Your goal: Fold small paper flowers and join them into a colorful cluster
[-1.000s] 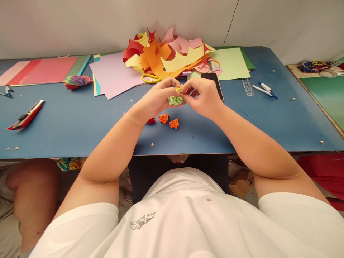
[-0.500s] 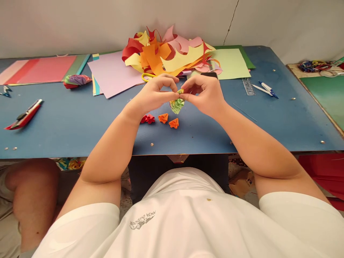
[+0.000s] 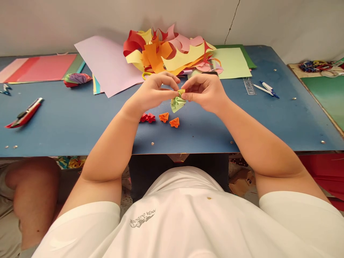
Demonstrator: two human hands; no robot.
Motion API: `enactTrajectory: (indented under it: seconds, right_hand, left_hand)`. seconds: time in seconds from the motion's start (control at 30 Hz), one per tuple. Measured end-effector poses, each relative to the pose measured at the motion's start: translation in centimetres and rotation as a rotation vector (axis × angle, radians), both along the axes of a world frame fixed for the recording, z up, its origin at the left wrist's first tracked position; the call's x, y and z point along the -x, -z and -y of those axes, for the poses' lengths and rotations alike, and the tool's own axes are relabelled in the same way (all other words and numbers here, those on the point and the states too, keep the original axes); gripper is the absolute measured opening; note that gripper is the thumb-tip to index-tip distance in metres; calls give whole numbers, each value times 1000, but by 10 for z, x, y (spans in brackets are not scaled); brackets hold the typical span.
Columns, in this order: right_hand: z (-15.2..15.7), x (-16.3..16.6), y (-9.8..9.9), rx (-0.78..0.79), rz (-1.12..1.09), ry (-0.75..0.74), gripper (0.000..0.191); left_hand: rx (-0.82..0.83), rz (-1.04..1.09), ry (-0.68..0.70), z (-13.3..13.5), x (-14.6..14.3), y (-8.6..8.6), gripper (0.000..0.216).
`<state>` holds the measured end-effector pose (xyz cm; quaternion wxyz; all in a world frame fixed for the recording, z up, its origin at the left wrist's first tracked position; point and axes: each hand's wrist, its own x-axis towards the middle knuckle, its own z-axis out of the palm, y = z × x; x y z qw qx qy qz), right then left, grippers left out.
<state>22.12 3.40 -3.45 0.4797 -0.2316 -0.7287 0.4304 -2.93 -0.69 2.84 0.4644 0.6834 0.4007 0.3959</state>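
Note:
Between my two hands is a small green and yellow folded paper piece [image 3: 177, 103], held up over the blue table [image 3: 209, 132]. My left hand [image 3: 158, 89] pinches it from the left with thumb and finger. From the other side my right hand [image 3: 202, 91] grips its upper edge, fingertips close to the left ones. Below the hands lie two orange folded paper pieces [image 3: 174, 122] side by side. Red folded paper pieces [image 3: 149, 117] sit just left of them, partly hidden by my left forearm.
Coloured paper scraps [image 3: 172, 53] are heaped at the back, beside a lilac sheet [image 3: 107, 64] and a pale green sheet [image 3: 232, 62]. A utility knife [image 3: 25, 114] lies left; pens [image 3: 266, 89] and a clear ruler [image 3: 249, 86] lie right. Another person's leg [image 3: 33, 197] shows lower left.
The green paper piece has turned a little in my fingers, showing a smoother side. The lilac sheet at the back has shifted left and up.

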Motion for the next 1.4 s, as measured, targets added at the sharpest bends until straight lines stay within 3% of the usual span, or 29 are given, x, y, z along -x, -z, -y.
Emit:
enactTrajectory:
  seconds: [0.13, 0.3, 0.5, 0.83, 1.03, 1.4]
  right_hand:
    - [0, -1, -1, 27, 2, 14, 73]
    - [3, 2, 4, -63, -53, 114, 77]
    - [8, 2, 7, -262, 8, 235, 49]
    - [10, -1, 1, -396, 116, 229, 13]
    - [9, -5, 1, -434, 244, 264, 14]
    - [7, -5, 8, -627, 229, 215, 11]
  left_hand:
    - [-14, 4, -8, -4, 1, 3, 20]
    - [-84, -37, -20, -13, 1, 12, 15]
    - [-128, -82, -74, -19, 0, 18, 17]
    - [-237, -250, -82, -12, 0, 10, 4]
    - [-282, -288, -76, -16, 0, 13, 2]
    - [-272, -311, -76, -11, -7, 12, 13]
